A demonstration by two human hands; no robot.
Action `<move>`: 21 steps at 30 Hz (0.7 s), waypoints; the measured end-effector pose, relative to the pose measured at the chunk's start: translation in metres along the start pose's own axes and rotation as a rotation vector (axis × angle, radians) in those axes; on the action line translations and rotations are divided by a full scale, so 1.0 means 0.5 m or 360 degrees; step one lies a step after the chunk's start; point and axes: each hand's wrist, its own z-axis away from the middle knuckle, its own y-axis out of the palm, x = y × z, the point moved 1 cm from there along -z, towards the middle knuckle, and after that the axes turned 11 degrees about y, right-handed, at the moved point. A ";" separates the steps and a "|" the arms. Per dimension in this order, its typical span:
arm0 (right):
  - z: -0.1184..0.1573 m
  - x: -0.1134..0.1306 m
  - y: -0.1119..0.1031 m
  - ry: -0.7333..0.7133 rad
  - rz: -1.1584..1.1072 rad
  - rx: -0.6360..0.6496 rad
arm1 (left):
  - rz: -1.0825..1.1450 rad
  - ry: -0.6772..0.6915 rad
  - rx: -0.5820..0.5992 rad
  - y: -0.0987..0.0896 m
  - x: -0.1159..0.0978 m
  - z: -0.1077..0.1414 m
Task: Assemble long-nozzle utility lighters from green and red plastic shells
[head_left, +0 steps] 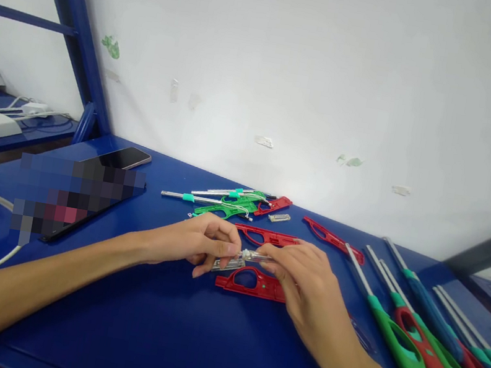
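Observation:
My left hand (211,244) is closed, its thumb and forefinger pinching a small clear lighter fuel tank with a whitish fitting (246,254). My right hand (305,276) grips the right end of this piece, fingers bent over it. Another clear tank (228,265) shows just under the left fingertips; whether they touch it I cannot tell. Below the hands lies a red lighter handle shell (257,284), partly covered by the right hand. Behind them is a second red shell (267,237).
Green shells (227,208) and metal lighter tubes (175,195) with wires lie at the back. Another red shell (334,240) and a clear tank (279,218) are nearby. Several assembled long lighters (413,363) lie at the right. A phone (130,158) is at the back left, against a white wall.

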 end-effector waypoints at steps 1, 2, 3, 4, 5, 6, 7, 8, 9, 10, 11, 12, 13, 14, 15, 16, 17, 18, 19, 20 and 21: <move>0.000 0.000 0.001 0.0002 0.0007 -0.0005 | 0.0012 -0.0003 -0.0021 0.001 0.000 0.000; 0.001 0.000 0.001 -0.0002 0.0013 -0.0006 | 0.0027 -0.0004 -0.0049 0.003 -0.001 0.000; 0.001 0.000 0.001 -0.0012 0.0018 0.0000 | 0.0046 -0.0005 -0.0080 0.005 -0.001 0.000; 0.001 0.001 0.001 -0.0026 0.0023 0.0015 | 0.0068 -0.0007 -0.0114 0.008 -0.001 0.000; 0.001 0.003 0.001 -0.0043 0.0030 0.0029 | 0.0093 -0.0010 -0.0149 0.010 0.000 -0.001; 0.001 0.005 0.000 -0.0054 0.0042 0.0035 | 0.0120 -0.0016 -0.0185 0.013 0.001 -0.001; 0.002 0.008 0.000 -0.0063 0.0061 0.0029 | 0.0149 -0.0023 -0.0219 0.015 0.002 -0.001; 0.002 0.012 -0.001 -0.0076 0.0090 0.0018 | 0.0177 -0.0033 -0.0251 0.018 0.004 -0.002; 0.003 0.016 -0.001 -0.0094 0.0126 -0.0002 | 0.0203 -0.0043 -0.0280 0.020 0.006 -0.002; 0.004 0.020 -0.001 -0.0122 0.0167 -0.0024 | 0.0226 -0.0054 -0.0306 0.021 0.008 -0.001; 0.005 0.024 -0.001 -0.0155 0.0209 -0.0040 | 0.0245 -0.0067 -0.0324 0.023 0.009 -0.001; 0.006 0.027 0.000 -0.0192 0.0249 -0.0048 | 0.0260 -0.0078 -0.0334 0.024 0.010 0.000; 0.008 0.029 0.001 -0.0226 0.0286 -0.0055 | 0.0273 -0.0090 -0.0339 0.025 0.010 0.001; 0.010 0.031 0.002 -0.0247 0.0318 -0.0058 | 0.0283 -0.0100 -0.0339 0.026 0.010 0.001; 0.012 0.032 0.004 -0.0257 0.0342 -0.0059 | 0.0291 -0.0111 -0.0336 0.027 0.009 0.002; 0.014 0.033 0.006 -0.0262 0.0361 -0.0054 | 0.0298 -0.0121 -0.0334 0.028 0.008 0.003; 0.015 0.034 0.008 -0.0262 0.0373 -0.0053 | 0.0303 -0.0132 -0.0335 0.029 0.008 0.003; 0.017 0.035 0.009 -0.0259 0.0381 -0.0053 | 0.0307 -0.0146 -0.0337 0.030 0.007 0.004; 0.018 0.037 0.011 -0.0253 0.0385 -0.0056 | 0.0312 -0.0162 -0.0343 0.031 0.006 0.004; 0.019 0.038 0.013 -0.0250 0.0390 -0.0059 | 0.0318 -0.0180 -0.0348 0.032 0.006 0.004; 0.020 0.040 0.014 -0.0250 0.0397 -0.0068 | 0.0327 -0.0198 -0.0356 0.033 0.005 0.005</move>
